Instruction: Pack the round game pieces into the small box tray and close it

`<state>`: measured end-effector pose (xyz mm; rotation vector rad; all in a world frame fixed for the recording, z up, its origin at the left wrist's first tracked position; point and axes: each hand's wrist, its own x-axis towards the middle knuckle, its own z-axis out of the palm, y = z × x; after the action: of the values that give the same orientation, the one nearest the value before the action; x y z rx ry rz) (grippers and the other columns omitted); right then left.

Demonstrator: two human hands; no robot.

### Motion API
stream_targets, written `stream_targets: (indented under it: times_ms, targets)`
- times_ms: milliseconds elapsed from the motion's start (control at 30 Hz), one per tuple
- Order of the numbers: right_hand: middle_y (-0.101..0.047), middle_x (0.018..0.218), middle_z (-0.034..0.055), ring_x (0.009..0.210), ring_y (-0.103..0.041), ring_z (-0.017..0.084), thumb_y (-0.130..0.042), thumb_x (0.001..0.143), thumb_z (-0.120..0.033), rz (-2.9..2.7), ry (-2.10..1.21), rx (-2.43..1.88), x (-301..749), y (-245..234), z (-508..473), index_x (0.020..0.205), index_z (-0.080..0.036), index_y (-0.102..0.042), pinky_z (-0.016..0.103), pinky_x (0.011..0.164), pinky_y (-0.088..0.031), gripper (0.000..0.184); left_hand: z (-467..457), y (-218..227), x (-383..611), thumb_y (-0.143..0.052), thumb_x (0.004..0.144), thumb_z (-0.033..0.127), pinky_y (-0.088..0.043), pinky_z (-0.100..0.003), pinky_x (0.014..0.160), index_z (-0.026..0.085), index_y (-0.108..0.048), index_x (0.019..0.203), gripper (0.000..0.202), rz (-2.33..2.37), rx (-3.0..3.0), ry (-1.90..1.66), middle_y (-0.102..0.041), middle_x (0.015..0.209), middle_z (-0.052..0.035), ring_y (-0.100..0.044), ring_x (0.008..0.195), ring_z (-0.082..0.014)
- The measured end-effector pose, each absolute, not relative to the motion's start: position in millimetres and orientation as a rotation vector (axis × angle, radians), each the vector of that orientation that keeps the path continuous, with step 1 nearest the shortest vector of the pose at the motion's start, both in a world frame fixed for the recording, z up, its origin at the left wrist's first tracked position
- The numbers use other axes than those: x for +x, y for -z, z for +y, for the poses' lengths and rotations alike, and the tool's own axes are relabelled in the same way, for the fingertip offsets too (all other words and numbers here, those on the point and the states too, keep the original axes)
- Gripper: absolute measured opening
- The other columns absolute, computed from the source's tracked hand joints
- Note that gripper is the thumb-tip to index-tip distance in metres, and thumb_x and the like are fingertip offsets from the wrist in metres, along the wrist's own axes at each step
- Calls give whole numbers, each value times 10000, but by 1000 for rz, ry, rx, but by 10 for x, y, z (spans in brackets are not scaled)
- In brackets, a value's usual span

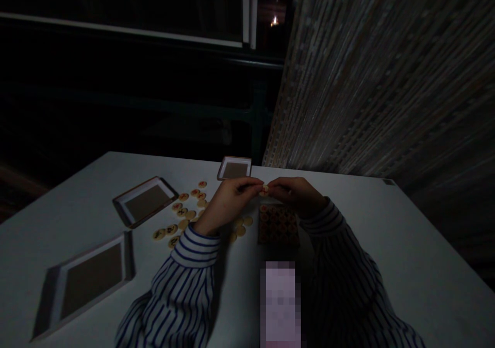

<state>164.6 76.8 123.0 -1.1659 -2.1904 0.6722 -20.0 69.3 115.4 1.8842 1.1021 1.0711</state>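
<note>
Between the two hands, level with their fingertips, is a pale round disc (264, 191) with a red mark, too small to read. The left hand (232, 199) pinches it from one side and the right hand (296, 194) from the other, thumbs and fingers drawn together.

Just below the right hand, towards the body, sits a square box (278, 239) packed with rows of similar discs; red marks show on several, but the gloom leaves them unreadable. Under and beyond the left wrist, loose discs (171, 229) lie scattered on the white table (386, 245), some bearing red characters, others black, none clear enough to read. Plain-faced discs (241, 230) lie between the left wrist and the box.

Just past the left hand's fingers stands a small shallow tray (234, 169), its brownish bottom showing inside pale walls. Farther out to the left hand's left are a middle tray (149, 203) and, nearer the body, a larger-looking tray (93, 273), both with the same brownish bottom.
</note>
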Motion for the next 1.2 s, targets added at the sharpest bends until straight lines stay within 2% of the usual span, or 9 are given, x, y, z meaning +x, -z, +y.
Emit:
stream_targets:
  times_ms: [367,567,800,933,1200]
  targets:
    - [-654,716,18,639,-586,115,-489,792,-322,-2246,-671,-1209,1657,-1197,798,843,-163,-647,210,572,-406,230,692,-1177,-213,-511,779,357,-481,-244,658,172,-641,940,278,1117,1873,-1024,-682,865,-33,-610,745,-144]
    - [-656,726,30,646,-586,116,-482,796,-311,-2245,-688,-1200,1669,-1208,788,838,-150,-637,210,583,-413,228,683,-1173,-200,-524,767,370,-476,-229,623,172,-642,898,266,1086,1850,-1001,-680,822,-29,-604,712,-136]
    - [-657,742,33,667,-587,118,-485,795,-313,-2255,-653,-1197,1668,-1202,792,837,-147,-632,215,597,-411,225,678,-1181,-197,-543,752,363,-478,-224,607,150,-621,933,290,1096,1726,-961,-676,838,-44,-605,689,-128]
    - [-655,738,25,671,-587,116,-474,800,-309,-2253,-652,-1178,1677,-1195,803,837,-156,-629,220,609,-414,220,673,-1182,-204,-543,752,356,-484,-248,639,154,-615,994,324,1072,1719,-967,-679,845,-51,-607,714,-141]
    - [-657,718,21,640,-589,110,-533,753,-301,-2070,-744,-1132,1613,-1225,750,857,-147,-616,216,595,-443,203,681,-1202,-201,-548,750,349,-488,-265,689,148,-630,956,300,1083,1694,-989,-676,876,-55,-607,773,-154]
